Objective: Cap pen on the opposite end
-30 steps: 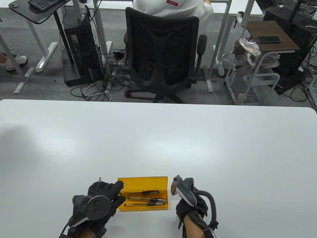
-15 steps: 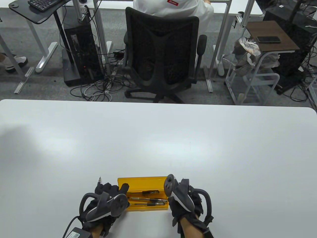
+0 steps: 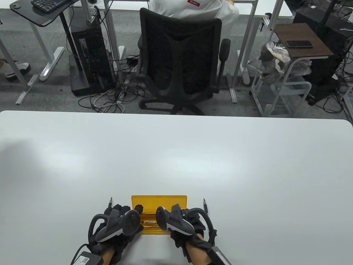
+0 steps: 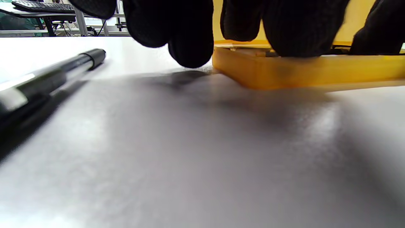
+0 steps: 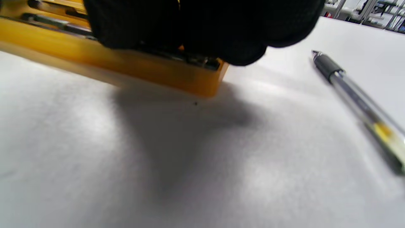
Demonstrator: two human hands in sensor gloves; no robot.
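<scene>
From where I sit, the table (image 3: 176,154) carries everything close to its near edge, about midway along it. Furthest left lies a pen (image 3: 110,203) on the bare surface, its fine tip pointing toward the far edge; most of its barrel disappears under my left hand (image 3: 115,225) in the table view. The left wrist view shows this same pen (image 4: 47,80) lying flat, off to the side of the fingers (image 4: 190,38) and not touched by them. Those fingers hang down at the left end of the yellow case (image 3: 159,203), one fingertip reaching the table just beside the case's corner (image 4: 227,68), others resting over its rim. I cannot tell whether they grip anything; they look loosely curled rather than clamped.

The case is open, lid standing up at the back, with dark pens (image 3: 149,222) lying lengthwise inside, partly hidden between my two hands.

My right hand (image 3: 183,225) covers the case's right end. In the right wrist view its fingers (image 5: 202,28) are bunched down over the rim of the case (image 5: 126,66), right on top of the pens inside; the glove hides the fingertips, so I cannot say whether they pinch a pen.

Furthest right, a second loose pen (image 3: 205,205) lies on the table just beside that hand, tip toward the far edge, clear of the fingers in the right wrist view (image 5: 354,101).
</scene>
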